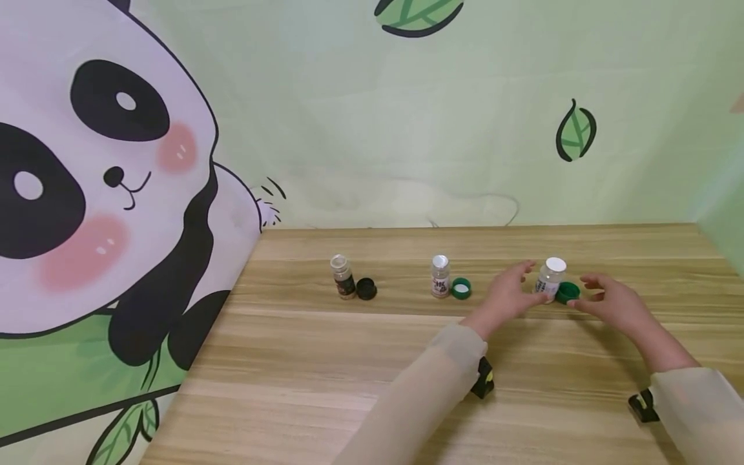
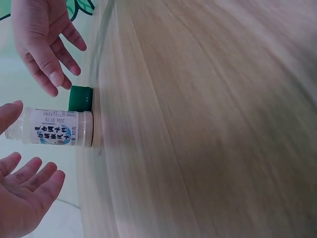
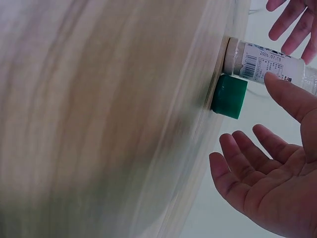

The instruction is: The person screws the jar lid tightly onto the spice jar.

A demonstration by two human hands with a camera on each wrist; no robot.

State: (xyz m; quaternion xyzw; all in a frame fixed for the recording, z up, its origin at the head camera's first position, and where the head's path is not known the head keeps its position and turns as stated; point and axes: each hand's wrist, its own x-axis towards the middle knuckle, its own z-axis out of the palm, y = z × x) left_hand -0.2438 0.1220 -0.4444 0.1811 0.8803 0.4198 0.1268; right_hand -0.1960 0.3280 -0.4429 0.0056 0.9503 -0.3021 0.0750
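A clear seasoning bottle (image 1: 549, 278) with a white top and a printed label stands upright at the right of the table. Right beside it lies a green cap (image 1: 568, 294). My left hand (image 1: 508, 296) is at the bottle's left side, thumb in front of it and fingers spread. In the left wrist view, a gap shows between those fingers (image 2: 47, 186) and the labelled bottle (image 2: 54, 127). My right hand (image 1: 619, 307) hovers to the right of the cap, its fingers parted and holding nothing. The right wrist view shows its thumb near the bottle and its fingers below the green cap (image 3: 230, 96).
Mid-table stands another seasoning bottle (image 1: 440, 278) next to a green cap (image 1: 462, 289). Farther left is a dark-labelled bottle (image 1: 343, 278) with a black cap (image 1: 366, 289). Behind the wooden table (image 1: 279, 374) hangs a green backdrop (image 1: 349, 129) with a panda picture.
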